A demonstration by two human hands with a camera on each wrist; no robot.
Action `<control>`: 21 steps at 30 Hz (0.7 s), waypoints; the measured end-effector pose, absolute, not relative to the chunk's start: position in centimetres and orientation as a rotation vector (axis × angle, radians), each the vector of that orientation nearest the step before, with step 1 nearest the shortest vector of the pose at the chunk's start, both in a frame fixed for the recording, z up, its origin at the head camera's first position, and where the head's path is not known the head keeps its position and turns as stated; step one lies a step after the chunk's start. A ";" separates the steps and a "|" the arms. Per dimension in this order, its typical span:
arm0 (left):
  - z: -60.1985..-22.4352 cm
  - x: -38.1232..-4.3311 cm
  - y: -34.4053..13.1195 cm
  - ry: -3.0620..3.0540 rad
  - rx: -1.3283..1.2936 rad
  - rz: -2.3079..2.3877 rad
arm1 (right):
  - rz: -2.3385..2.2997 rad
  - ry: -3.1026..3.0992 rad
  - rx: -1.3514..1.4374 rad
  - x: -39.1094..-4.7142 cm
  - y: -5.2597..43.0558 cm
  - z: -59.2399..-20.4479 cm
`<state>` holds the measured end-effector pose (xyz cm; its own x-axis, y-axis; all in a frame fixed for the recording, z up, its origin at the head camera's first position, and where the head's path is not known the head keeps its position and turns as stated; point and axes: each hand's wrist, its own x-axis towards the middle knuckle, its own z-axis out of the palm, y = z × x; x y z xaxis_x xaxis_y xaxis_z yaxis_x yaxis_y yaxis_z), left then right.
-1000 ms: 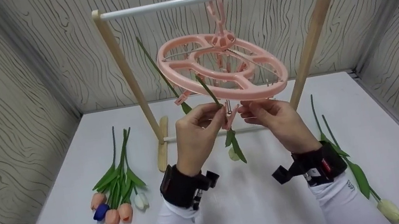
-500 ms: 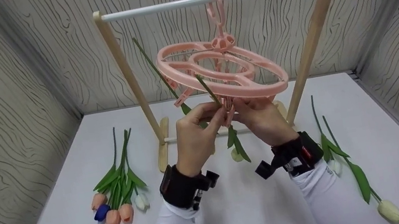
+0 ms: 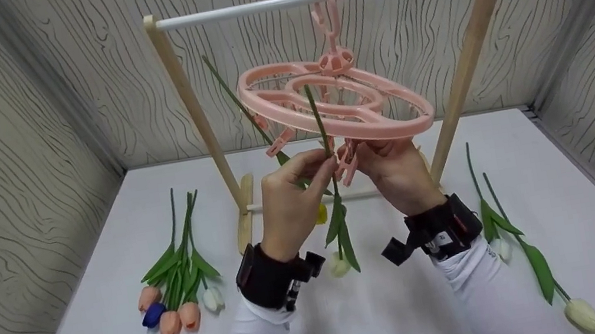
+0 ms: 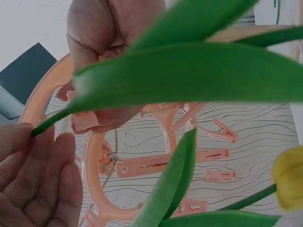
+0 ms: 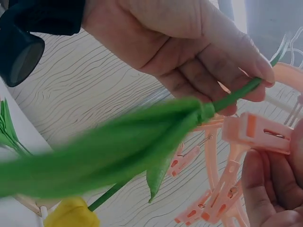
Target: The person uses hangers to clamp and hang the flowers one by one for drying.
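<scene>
My left hand [image 3: 300,202] pinches the green stem of a white tulip [image 3: 340,265] between thumb and fingers. The tulip hangs head down, its stem rising in front of the hanger ring. My right hand [image 3: 398,178] grips a pink clothespin [image 5: 265,135] below the front rim of the round pink hanger [image 3: 302,121]. In the right wrist view, the stem passes beside the clothespin's jaws, apart from them. Behind my left hand a yellow tulip [image 4: 289,177] also hangs head down, its long stem [image 3: 228,85] sticking up left of the ring.
The hanger hooks over a white bar [image 3: 237,9] on a wooden-legged stand [image 3: 185,101]. Several tulips, peach, blue and white, lie in a bunch [image 3: 173,288] on the left of the table. Two white tulips [image 3: 582,316] lie at the right. More clothespins [image 3: 280,141] dangle under the ring.
My right hand has moved left and taken hold of the clothespin. The white tulip has swung more upright, its stem shifting right and its head coming lower and nearer. My left hand has barely moved.
</scene>
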<state>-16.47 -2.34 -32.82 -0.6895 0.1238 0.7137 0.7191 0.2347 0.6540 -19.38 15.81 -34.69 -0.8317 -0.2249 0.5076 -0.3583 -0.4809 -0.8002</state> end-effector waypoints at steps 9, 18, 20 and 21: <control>-32.7 -16.6 -2.0 -1.921 -0.758 -1.482 | 2.455 -1.604 0.861 -19.2 16.2 -34.5; -33.0 -16.8 -1.9 -1.935 -0.778 -1.571 | 2.616 -1.575 0.792 -18.9 16.2 -34.4; -33.1 -16.8 -1.9 -1.941 -0.786 -1.575 | 2.625 -1.588 0.748 -18.8 16.2 -34.6; -33.1 -16.9 -1.9 -1.942 -0.788 -1.577 | 2.625 -1.602 0.727 -18.7 16.2 -34.6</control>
